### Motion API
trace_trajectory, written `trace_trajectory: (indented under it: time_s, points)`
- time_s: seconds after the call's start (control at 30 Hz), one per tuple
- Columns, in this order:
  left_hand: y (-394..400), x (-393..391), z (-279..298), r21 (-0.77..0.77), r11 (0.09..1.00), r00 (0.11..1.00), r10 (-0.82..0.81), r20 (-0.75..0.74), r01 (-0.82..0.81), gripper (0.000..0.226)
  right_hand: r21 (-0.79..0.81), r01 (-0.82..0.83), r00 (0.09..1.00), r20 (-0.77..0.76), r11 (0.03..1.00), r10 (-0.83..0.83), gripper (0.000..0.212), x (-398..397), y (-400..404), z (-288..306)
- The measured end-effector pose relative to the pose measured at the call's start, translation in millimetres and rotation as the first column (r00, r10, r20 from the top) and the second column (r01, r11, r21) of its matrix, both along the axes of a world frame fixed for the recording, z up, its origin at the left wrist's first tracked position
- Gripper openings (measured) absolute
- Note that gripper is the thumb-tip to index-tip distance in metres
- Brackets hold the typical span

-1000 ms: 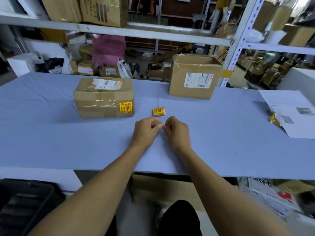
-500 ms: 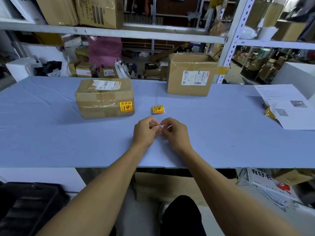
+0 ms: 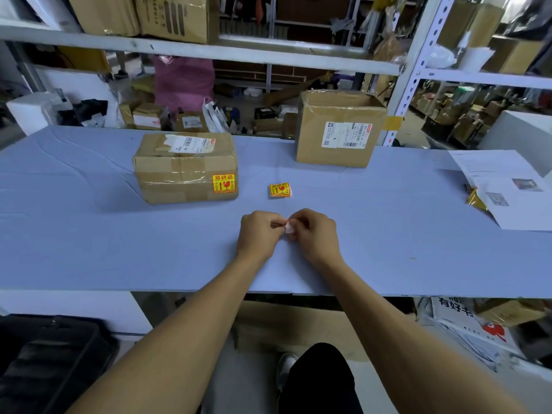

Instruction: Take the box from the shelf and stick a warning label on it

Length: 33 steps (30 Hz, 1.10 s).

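On the left part of the blue counter (image 3: 74, 234) a taped cardboard box (image 3: 185, 168) is lying flat, carrying a white shipping slip on its top and a yellow warning label (image 3: 224, 183) on the lower right of its near face. Just right of that box, apart from it, a small stack of yellow labels (image 3: 280, 190) is sitting on the counter. Nearer the front edge, at the centre, the left hand (image 3: 258, 234) is curling inward, its grip pressing together on the left edge of a small white slip (image 3: 289, 229). The right hand (image 3: 316, 234) is meeting it from the other side, its grip pinching the same slip, so that the two hands are almost touching just above the counter. Whether this slip is a label or only its backing cannot be told. Behind and to the right of the hands a taller cardboard box (image 3: 339, 130) is standing at the far edge of the counter, showing a white shipping slip on its near face, next to the white shelf post (image 3: 418, 64). At the far right, printed white papers (image 3: 507, 186) are lying flat on the counter.
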State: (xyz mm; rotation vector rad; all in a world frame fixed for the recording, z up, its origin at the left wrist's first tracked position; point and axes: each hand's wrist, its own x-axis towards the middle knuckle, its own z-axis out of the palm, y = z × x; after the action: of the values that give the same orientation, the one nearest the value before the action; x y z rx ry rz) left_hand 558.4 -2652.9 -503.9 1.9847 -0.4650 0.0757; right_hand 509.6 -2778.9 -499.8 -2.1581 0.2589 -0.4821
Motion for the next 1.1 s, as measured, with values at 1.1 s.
trace_trajectory:
  time_s: [1.1]
  points:
    - [-72.3,109.4,142.9,0.474,0.874,0.974,-0.188,0.124,0.108,0.007,-0.356,-0.143,0.908,-0.419,0.923,-0.021,0.017,69.4,-118.2,133.7]
